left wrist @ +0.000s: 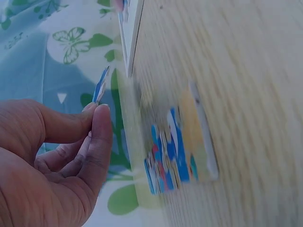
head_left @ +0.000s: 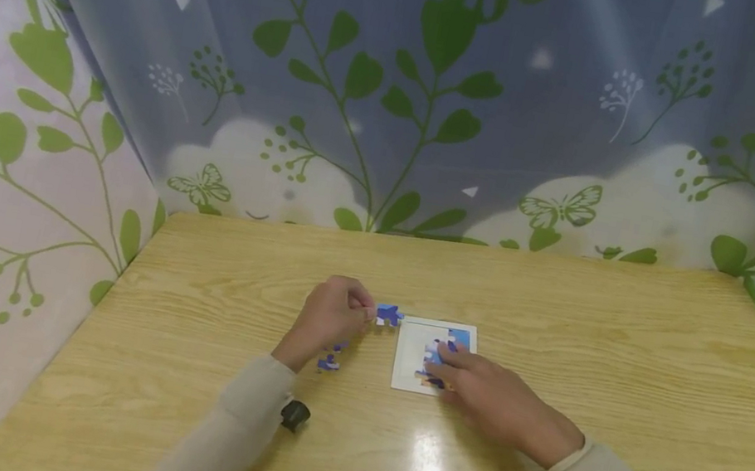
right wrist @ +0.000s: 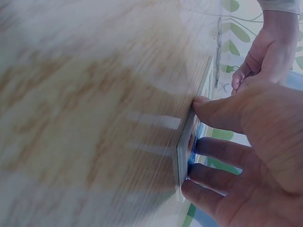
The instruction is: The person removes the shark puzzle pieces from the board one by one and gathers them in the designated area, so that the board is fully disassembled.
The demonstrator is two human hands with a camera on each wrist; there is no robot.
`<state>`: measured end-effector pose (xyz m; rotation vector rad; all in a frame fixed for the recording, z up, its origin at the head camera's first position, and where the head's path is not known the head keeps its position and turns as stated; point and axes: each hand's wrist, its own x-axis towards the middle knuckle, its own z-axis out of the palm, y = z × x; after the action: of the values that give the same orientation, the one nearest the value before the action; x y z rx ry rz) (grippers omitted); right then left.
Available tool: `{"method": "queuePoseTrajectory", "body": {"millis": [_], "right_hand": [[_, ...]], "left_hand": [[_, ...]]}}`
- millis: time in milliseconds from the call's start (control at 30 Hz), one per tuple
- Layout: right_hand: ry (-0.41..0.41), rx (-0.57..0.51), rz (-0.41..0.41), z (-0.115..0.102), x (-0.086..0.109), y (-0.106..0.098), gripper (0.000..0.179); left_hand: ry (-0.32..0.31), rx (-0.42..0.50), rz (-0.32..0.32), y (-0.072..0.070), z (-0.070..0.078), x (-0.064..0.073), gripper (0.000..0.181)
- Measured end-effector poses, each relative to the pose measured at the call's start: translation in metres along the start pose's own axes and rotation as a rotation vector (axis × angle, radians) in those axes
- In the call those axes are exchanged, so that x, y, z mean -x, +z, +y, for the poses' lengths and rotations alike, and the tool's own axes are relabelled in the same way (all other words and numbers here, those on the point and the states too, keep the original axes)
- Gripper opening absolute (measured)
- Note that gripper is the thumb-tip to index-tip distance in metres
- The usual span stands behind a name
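Note:
My left hand pinches a blue jigsaw piece between thumb and fingertips, just off the left edge of a white square puzzle tray. In the left wrist view the held piece is seen nearly edge-on, raised above the table. Several joined or closely set blue pieces fill the tray's right part, partly hidden by my right hand. That hand's fingertips rest on the tray and its pieces, the fingers spread and loosely bent. In the right wrist view its thumb touches the tray's near edge.
Loose puzzle pieces lie on the wooden table beneath and beside the left wrist; the left wrist view shows several such pieces close together. A leaf-patterned curtain stands along the table's back and sides.

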<state>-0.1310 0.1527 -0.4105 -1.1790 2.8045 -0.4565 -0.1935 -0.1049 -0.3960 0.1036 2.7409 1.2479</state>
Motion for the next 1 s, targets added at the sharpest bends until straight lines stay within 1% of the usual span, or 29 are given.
{"method": "queuePoseTrajectory", "body": {"millis": [167,233,400,600,767,1000], "right_hand": [[-0.006,0.005,0.009,0.001,0.001,0.000,0.038],[-0.012,0.007,0.016,0.001,0.001,0.001,0.038],[-0.009,0.003,0.016,0.001,0.001,0.002,0.038],[0.000,0.000,0.013,0.001,0.001,0.001,0.038],[0.002,0.000,0.008,0.001,0.001,0.001,0.038],[0.014,-0.005,0.007,0.000,0.002,0.001,0.038]], "left_hand": [[-0.015,0.013,0.009,-0.008,-0.007,0.001,0.004],[-0.017,0.024,0.006,-0.011,-0.010,0.002,0.005],[-0.016,0.014,-0.009,-0.014,-0.017,0.003,0.006],[0.008,-0.039,0.013,-0.014,-0.020,0.002,0.004],[0.006,-0.077,0.024,-0.013,-0.022,0.002,0.004],[0.018,-0.082,0.025,-0.012,-0.023,0.002,0.004]]}}
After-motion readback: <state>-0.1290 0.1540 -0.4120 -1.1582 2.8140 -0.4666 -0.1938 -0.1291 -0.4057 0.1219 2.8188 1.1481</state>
